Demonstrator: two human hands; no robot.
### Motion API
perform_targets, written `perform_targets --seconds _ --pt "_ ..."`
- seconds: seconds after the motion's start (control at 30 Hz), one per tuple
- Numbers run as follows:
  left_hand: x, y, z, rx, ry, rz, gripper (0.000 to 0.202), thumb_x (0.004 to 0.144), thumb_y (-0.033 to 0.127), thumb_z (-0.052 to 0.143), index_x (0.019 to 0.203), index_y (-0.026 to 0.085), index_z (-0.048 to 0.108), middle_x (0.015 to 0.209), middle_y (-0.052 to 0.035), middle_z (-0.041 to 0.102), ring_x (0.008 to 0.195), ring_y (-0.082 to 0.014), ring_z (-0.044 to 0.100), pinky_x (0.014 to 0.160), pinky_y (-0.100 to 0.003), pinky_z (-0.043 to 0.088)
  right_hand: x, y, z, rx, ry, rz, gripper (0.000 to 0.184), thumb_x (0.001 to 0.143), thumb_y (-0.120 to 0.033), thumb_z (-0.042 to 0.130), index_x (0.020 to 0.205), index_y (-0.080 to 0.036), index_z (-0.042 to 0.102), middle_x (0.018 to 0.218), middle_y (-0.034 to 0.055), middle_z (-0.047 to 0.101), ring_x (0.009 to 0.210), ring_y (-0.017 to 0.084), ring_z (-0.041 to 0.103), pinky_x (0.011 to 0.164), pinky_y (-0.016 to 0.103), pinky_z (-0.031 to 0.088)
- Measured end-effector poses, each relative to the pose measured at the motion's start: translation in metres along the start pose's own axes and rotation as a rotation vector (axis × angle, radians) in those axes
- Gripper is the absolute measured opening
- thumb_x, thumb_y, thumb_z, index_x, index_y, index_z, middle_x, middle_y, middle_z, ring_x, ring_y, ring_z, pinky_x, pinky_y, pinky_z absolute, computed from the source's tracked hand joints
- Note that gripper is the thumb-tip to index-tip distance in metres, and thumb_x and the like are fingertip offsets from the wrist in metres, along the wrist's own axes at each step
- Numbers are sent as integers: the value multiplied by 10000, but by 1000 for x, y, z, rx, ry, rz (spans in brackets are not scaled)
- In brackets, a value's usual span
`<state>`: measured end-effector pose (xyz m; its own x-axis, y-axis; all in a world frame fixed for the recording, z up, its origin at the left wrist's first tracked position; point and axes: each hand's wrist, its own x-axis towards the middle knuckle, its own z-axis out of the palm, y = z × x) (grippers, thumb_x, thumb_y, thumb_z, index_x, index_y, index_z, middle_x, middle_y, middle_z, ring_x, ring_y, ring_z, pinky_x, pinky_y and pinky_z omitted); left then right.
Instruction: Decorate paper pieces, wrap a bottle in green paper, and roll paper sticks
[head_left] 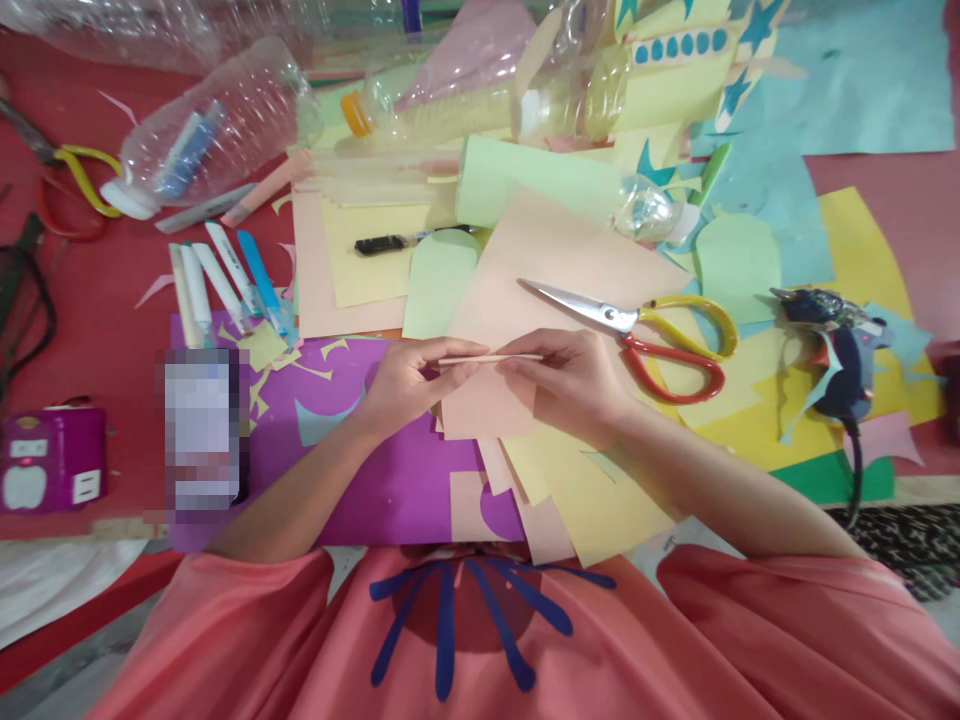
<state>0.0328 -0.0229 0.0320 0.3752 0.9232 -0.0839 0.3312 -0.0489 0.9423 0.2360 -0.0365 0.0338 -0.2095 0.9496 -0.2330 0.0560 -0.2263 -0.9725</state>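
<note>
My left hand [409,385] and my right hand [570,380] meet over a peach paper sheet [540,280]. Both pinch a thin wooden stick [491,358] that lies level between them, the left at its left end, the right at its right end. Their fingers are closed on the stick. Below the hands lie a purple sheet [405,480] and several yellow and peach paper pieces [592,500]. Scissors [645,325] with yellow and red handles rest just right of my right hand, blades pointing left.
A blue glue gun [844,350] lies at the right on yellow paper. Clear plastic bottles [217,130] lie at the back. Several markers [225,285] and a black pen [397,242] sit on the left. Pliers [75,170] and a purple box [52,460] are at the far left.
</note>
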Motion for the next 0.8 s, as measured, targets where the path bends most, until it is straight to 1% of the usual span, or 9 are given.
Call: perform_targets --seconds 0.07,0.13,0.23,0.4,0.53,0.7,0.8 --pt "0 1 0 4 -23 -21 346 819 484 651 956 191 774 917 -59 780 701 -134 705 552 -168 506 0 1 0 -5 -11 -15 93 748 -282 736 781 -197 750 790 26 733 709 126 636 647 277 490" --pt "1 2 0 2 -35 -34 360 823 501 639 951 194 775 929 -60 779 750 -149 714 587 -178 519 1 2 -1 -9 -10 -27 93 755 -289 732 781 -201 749 790 22 734 711 123 635 658 278 490" --pt "1 1 0 -3 -34 -45 344 827 485 639 963 199 774 961 -59 777 811 -163 719 638 -190 532 1 3 -1 -16 -7 -28 119 759 -314 728 774 -197 746 785 25 731 714 131 634 667 291 490" --pt "1 -1 -1 -6 -38 -23 311 827 460 650 958 210 779 939 -45 780 758 -139 704 600 -170 498 0 3 -2 -38 -3 -42 126 771 -322 712 762 -201 745 764 17 725 696 126 625 653 288 478" --pt "1 1 -1 -17 -49 -19 284 839 436 643 952 214 780 919 -38 781 758 -133 699 596 -163 486 0 3 -4 -53 11 -55 121 771 -307 704 734 -197 741 725 11 716 659 118 608 621 280 460" --pt "1 4 0 6 -52 -39 359 845 510 610 926 204 779 913 -43 779 745 -143 691 583 -180 476 1 2 -5 -97 -8 -59 158 771 -340 705 728 -193 745 731 29 721 660 128 613 613 283 470" --pt "1 3 -2 47 -45 -27 437 850 575 568 875 195 781 835 -33 776 658 -124 660 524 -180 438 1 2 -4 -73 -16 -56 179 769 -374 715 762 -200 755 774 38 737 695 140 635 634 291 489"
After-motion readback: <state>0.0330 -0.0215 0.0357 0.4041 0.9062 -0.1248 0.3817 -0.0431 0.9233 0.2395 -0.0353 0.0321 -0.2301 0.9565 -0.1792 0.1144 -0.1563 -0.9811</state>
